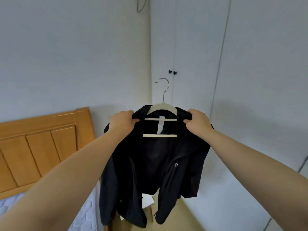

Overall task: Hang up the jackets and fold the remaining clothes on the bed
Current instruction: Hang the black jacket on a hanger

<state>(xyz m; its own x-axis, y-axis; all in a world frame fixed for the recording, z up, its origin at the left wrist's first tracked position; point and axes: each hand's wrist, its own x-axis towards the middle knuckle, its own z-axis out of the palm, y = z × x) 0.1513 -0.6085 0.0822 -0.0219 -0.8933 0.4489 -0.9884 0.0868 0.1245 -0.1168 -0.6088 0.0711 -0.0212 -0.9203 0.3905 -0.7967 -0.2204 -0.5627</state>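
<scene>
Jacket (150, 155) is on the hanger (162, 107), held up in front of the wardrobe (191, 47) corner. Left hand (123, 121) grips one shoulder, right hand (198, 121) grips the other, fingers curled into the fabric. Hook is free and touches nothing. Headboard (41, 144) and mattress (10, 207) edge sit lower left, with the hem beside the mattress. Open wall on both sides.

Wooden bed (41, 147), pale quilted mattress (10, 207)
</scene>
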